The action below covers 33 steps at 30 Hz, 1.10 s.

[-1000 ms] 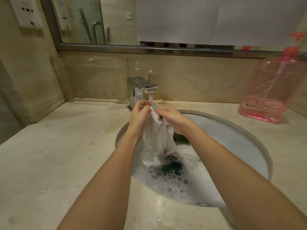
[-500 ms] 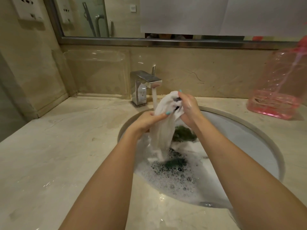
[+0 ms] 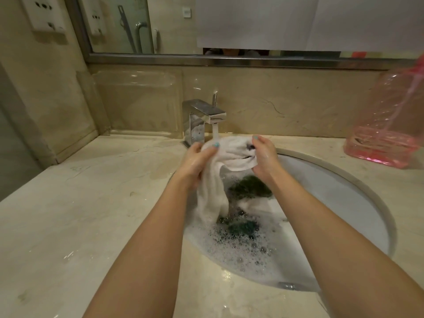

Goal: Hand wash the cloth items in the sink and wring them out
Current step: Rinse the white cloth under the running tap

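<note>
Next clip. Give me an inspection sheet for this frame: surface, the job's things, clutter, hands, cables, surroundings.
Surface: marble countertop, with wet patches near the sink; the basin holds suds.
Job's things: white cloth held up under the stream from the running faucet, its lower end hanging into the suds; dark green cloth lying in the basin, partly under foam.
Clutter: pink pump bottle on the counter at right; clear tray against the back wall.
Hands: left hand and right hand both grip the top of the white cloth, apart from each other.
Cables: nothing seen.
Surroundings: mirror above the backsplash; wall sockets upper left.
</note>
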Motion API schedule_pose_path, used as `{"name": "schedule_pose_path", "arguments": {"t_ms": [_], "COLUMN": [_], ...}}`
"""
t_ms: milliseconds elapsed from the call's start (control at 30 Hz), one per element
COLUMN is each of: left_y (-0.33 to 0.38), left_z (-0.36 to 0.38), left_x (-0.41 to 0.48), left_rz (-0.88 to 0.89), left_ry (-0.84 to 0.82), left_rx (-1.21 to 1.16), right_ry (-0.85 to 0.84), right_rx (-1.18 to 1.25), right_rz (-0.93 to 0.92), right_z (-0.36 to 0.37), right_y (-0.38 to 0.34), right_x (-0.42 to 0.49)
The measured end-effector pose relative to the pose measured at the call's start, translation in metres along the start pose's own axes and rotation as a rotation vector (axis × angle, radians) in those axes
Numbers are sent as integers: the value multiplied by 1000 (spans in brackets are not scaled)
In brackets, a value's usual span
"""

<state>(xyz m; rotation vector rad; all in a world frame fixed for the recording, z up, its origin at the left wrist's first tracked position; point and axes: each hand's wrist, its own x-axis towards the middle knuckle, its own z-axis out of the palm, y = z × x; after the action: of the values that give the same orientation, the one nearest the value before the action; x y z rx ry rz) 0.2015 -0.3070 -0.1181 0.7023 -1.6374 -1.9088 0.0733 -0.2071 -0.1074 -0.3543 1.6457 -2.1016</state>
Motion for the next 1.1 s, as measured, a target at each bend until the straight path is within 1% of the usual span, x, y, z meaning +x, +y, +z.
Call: {"name": "schedule_pose_path", "arguments": {"t_ms": [67,133,167,267,367,433,500,567,600,633,700,800,867,933,1000,1100], "left_y": [-1,-2,-3,-2,-2,-4,-4,-4,-4,-3,-2,-2,-3,-2,1,6], "left_z": [0,2,3,11,16,22,32,40,43,44,40,24,18,18,28,40], "left_x": [6,9,10,7,7,4,-7,-17,-20,-20,-13,-1,1,1,-3,-10], "left_rz": [75,134,160,193,120,53,-5,1,23,39,43,-4,-14,-3,9,-14], "left_ry": [164,300,339,373,349,292,194,108,88,91,151,271,308,306,194,36], "left_rx": [-53,-26,3,112,144,159,170,171,172,182,177,136,97,108,121,84], "right_ry": [-85,-175,-200,-282,-326,-251,-71,109,167,191,145,-66,-131,-104,3,155], "right_rx": [-142,-326,-394,-473,-522,-563,-555,-487,-474,-471,-457,-487,-517,-505,-471,-349], "right_rz": [-40,-129,-175,-266,-295,-318,-311,-254,-232,-226,-255,-326,-367,-334,-221,6], "right_z": [9,21,27,38,43,46,49,49,49,48,47,52,55,55,48,30], "right_y": [5,8,10,17,20,21,18,13,11,10,11,22,27,26,23,16], "right_x": [-5,-13,-17,-31,-40,-38,-31,-22,-21,-22,-32,-61,-67,-59,-41,-13]}}
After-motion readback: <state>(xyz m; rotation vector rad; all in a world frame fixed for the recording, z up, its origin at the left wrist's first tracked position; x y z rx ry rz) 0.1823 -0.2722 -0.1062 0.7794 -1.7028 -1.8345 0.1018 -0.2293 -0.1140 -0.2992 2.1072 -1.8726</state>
